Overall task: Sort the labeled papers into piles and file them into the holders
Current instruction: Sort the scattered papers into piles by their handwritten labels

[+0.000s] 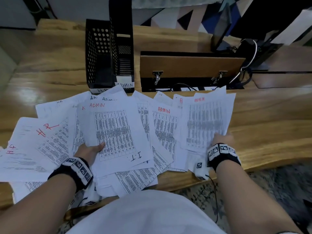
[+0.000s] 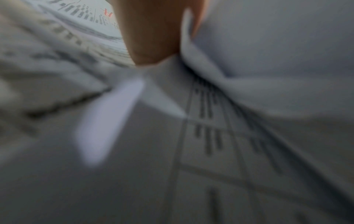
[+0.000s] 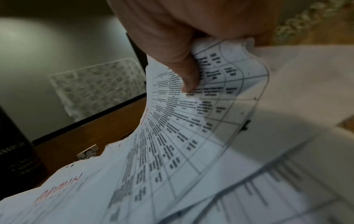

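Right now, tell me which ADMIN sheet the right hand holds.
The rightmost ADMIN sheet, lifted and blurred; the right hand pinches its near corner. The other ADMIN sheets sit further left.

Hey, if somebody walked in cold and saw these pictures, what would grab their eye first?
The fan of white printed papers marked ADMIN, HR and I.T. in ink, spread over the near edge of the wooden desk. The left hand holds one ADMIN sheet mid-spread; the right hand pinches another lifted at right. Behind stand two black perforated file holders labelled HR and ADMIN.
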